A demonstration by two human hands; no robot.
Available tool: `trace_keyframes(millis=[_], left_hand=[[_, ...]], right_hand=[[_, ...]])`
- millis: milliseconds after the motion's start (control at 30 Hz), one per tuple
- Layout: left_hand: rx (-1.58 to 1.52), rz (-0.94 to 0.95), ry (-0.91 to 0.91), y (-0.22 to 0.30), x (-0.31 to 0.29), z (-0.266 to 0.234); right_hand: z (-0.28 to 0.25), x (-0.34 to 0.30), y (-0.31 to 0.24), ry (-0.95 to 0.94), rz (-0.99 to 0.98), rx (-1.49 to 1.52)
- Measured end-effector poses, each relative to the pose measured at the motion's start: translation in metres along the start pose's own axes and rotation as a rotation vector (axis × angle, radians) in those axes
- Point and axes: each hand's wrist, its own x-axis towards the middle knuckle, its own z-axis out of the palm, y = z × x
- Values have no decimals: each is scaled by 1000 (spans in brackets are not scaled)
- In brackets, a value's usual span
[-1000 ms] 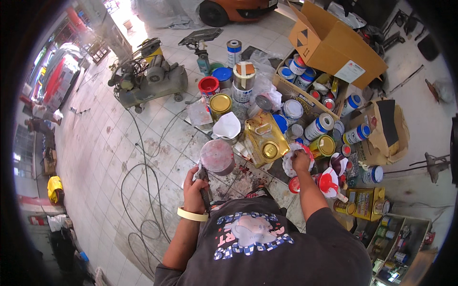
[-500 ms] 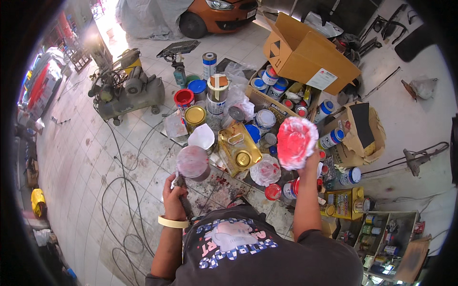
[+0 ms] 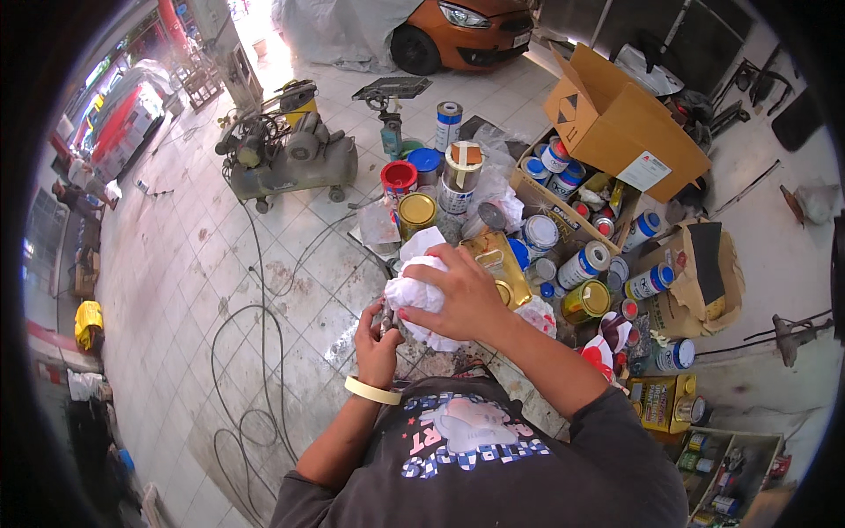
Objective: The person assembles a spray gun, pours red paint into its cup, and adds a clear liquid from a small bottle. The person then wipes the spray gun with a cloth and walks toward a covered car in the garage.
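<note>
My left hand (image 3: 377, 350) is closed around the handle of a spray gun (image 3: 385, 320), in front of my shirt. A bunched white cloth (image 3: 421, 295) covers the gun's cup, which is hidden beneath it. My right hand (image 3: 453, 295) grips this cloth from above, fingers curled over it toward the left. A cream roll of tape (image 3: 372, 392) circles my left wrist. Just beyond my hands stand paint cans, among them a gold-lidded can (image 3: 416, 211) and an open red can (image 3: 399, 178). A flat gold tin (image 3: 497, 260) lies partly behind my right hand.
Farther right are an open cardboard box (image 3: 625, 119), a brown paper bag (image 3: 700, 277) and several blue-lidded cans. An air compressor (image 3: 295, 158) stands at the far left, its hose (image 3: 280, 352) looping over the tiled floor. An orange car (image 3: 484, 35) is parked at the back.
My right hand has swung left from above the cans and now presses cloth over the spray gun's cup. The broad red-stained face seen in that hand earlier no longer shows there.
</note>
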Motion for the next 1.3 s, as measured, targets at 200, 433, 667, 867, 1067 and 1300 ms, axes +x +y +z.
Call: trace_keyframes(millis=[200,433,667,867,1067,1300], left_hand=[[-61,10,100,-1,-4,-17],[-166,-60,188,2,1,-30],[-71,-92,359,-18,9,-69],[181,-80,459,-66,-18,-122],[51,-227,463,-36,-25,-181],[-112,276,608,92,-26,-316]], right_hand=[[19,51,-5,-156,179,58],[77,98,52,-12,442,682],[104,68,43,-250,282,966],[120,63,-50,-388,-400,43],[190,86,-92,-440,-410,47],[203,200,-284,-294,-720,7]])
